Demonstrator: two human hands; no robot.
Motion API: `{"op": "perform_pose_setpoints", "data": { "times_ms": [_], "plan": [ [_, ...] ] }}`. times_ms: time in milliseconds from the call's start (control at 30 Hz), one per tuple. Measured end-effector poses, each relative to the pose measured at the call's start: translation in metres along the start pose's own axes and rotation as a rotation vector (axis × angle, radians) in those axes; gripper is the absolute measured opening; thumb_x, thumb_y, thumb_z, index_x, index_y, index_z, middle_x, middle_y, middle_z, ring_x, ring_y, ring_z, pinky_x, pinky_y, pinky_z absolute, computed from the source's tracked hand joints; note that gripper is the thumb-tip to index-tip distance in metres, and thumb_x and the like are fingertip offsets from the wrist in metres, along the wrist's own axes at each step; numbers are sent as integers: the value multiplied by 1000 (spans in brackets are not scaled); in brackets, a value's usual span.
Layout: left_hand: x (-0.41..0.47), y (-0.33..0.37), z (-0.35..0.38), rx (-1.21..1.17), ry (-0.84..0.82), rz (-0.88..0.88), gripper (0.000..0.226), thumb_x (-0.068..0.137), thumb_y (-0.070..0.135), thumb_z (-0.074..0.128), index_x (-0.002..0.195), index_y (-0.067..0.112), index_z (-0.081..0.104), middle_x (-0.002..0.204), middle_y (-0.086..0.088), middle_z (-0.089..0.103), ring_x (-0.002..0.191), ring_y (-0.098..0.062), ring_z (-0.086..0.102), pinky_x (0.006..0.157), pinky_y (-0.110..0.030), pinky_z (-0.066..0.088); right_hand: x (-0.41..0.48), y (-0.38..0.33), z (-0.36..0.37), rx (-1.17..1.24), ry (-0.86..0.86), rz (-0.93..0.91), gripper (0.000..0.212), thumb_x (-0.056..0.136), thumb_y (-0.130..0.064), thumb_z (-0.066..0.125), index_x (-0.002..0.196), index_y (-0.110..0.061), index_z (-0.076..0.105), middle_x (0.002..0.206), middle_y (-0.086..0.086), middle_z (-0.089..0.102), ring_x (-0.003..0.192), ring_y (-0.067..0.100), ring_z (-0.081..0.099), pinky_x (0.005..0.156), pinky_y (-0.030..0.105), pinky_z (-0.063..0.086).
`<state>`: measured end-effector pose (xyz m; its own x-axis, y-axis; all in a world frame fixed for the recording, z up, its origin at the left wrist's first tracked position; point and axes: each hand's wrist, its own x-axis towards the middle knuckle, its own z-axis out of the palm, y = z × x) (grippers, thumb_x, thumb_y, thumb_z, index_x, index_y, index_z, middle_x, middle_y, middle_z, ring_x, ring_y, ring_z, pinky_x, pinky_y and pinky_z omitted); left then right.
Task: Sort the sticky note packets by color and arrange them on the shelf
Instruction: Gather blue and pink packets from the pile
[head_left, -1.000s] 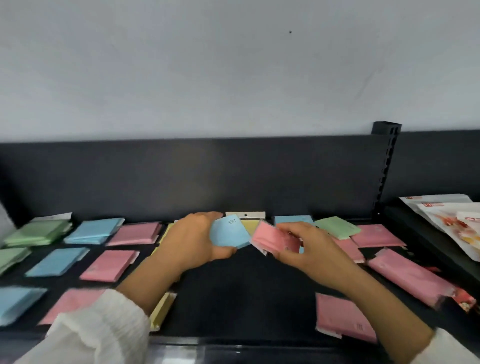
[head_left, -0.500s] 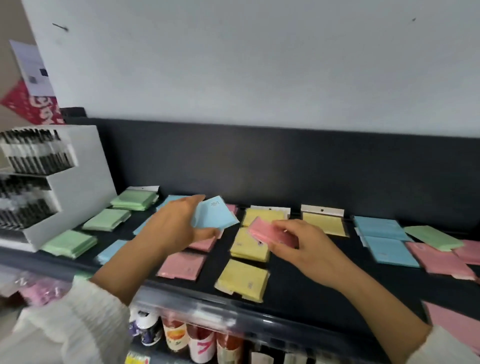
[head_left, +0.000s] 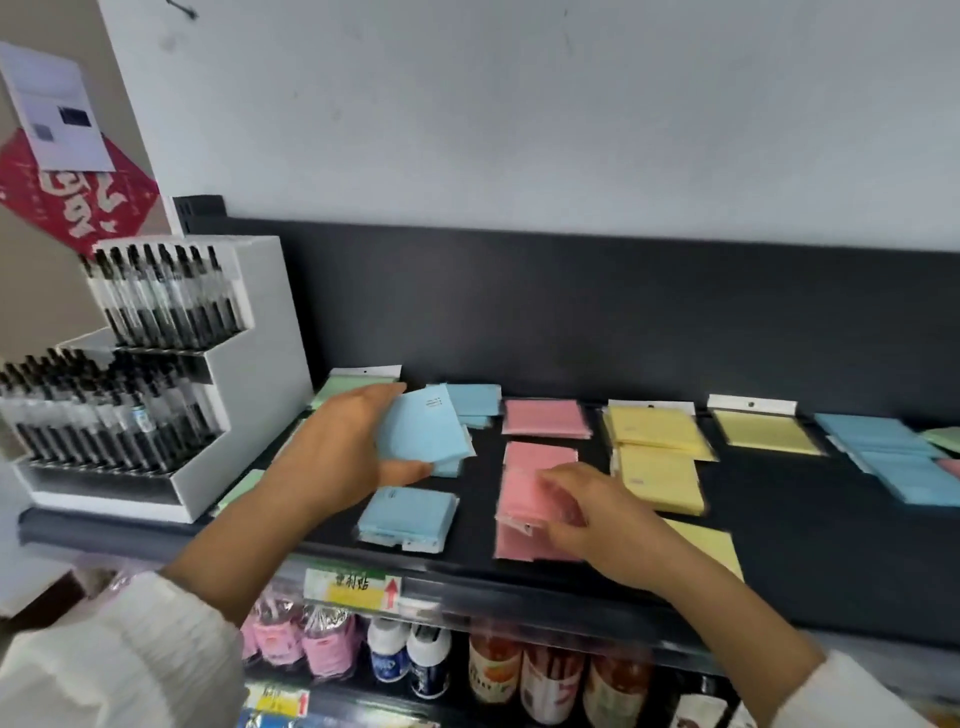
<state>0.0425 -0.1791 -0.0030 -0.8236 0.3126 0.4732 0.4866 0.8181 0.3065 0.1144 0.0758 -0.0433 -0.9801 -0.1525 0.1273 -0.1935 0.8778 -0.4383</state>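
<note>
My left hand (head_left: 337, 457) holds a blue sticky note packet (head_left: 420, 431) tilted above the black shelf (head_left: 779, 545), over the blue column. Another blue packet (head_left: 408, 514) lies near the front edge and a blue one (head_left: 475, 402) at the back. My right hand (head_left: 587, 514) grips a pink packet (head_left: 522, 499) low over the pink column, on top of a pink packet (head_left: 511, 545) lying there. A pink pile (head_left: 545, 418) sits at the back. Yellow packets (head_left: 657, 449) lie to the right, green packets (head_left: 337, 387) behind my left hand.
A white pen display rack (head_left: 171, 374) full of black pens stands on the shelf's left end. More blue packets (head_left: 898, 457) lie at the far right. Bottles (head_left: 493, 670) fill the lower shelf under a price label (head_left: 353, 590).
The view has swung left along the shelf. My left hand carried the blue packet over the blue column, and my right hand brought the pink packet down onto the pink column.
</note>
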Motion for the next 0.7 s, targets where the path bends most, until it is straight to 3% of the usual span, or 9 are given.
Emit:
{"op": "perform_pose_setpoints", "data": {
  "times_ms": [100, 167, 233, 300, 400, 500, 700],
  "plan": [
    [3, -24, -2, -66, 28, 53, 75, 57, 46, 82, 122, 22, 52, 111, -2, 62, 91, -16, 53, 74, -27, 39, -2, -3, 11, -42, -49, 74, 61, 79, -28, 66, 136, -22, 45, 110, -12, 45, 91, 6, 46, 77, 17, 36],
    [7, -37, -1, -93, 16, 63, 77, 58, 45, 82, 125, 25, 50, 115, -2, 61, 93, -15, 51, 77, -27, 39, -4, -6, 16, -47, -41, 113, 60, 78, -27, 67, 134, -24, 47, 119, -9, 49, 95, 6, 45, 79, 17, 34],
    [9, -47, 1, -118, 1, 71, 77, 60, 44, 82, 127, 26, 49, 116, -1, 60, 94, -15, 51, 78, -27, 39, -5, -12, 19, -43, -4, 129, 58, 79, -28, 66, 134, -22, 48, 135, -6, 47, 111, 10, 48, 91, 18, 36],
    [11, -54, 3, -153, -23, 68, 77, 61, 45, 81, 128, 28, 47, 117, 2, 59, 93, -11, 48, 79, -27, 39, -4, -18, 19, -51, 26, 129, 57, 82, -27, 63, 136, -22, 47, 146, -5, 38, 130, 12, 39, 105, 20, 27],
    [17, -59, 6, -142, -66, 75, 81, 63, 52, 77, 133, 31, 42, 129, 5, 54, 109, -14, 49, 92, -31, 41, -1, -26, 19, -37, 81, 146, 54, 84, -24, 60, 136, -24, 46, 148, -8, 34, 134, 11, 33, 109, 22, 23],
    [26, -56, 12, -7, -130, 98, 85, 68, 58, 69, 140, 31, 33, 141, 3, 45, 128, -21, 39, 106, -38, 32, 3, -33, 18, -29, 120, 155, 50, 88, -22, 57, 136, -24, 45, 147, -10, 33, 133, 8, 33, 107, 19, 23],
    [42, -52, 31, 73, -359, 70, 88, 73, 61, 64, 144, 31, 22, 142, -1, 40, 133, -21, 26, 107, -38, 25, 13, -40, 16, 26, 234, 150, 38, 94, -19, 48, 131, -23, 52, 142, -10, 43, 126, 5, 41, 104, 15, 28]
  ]
}}
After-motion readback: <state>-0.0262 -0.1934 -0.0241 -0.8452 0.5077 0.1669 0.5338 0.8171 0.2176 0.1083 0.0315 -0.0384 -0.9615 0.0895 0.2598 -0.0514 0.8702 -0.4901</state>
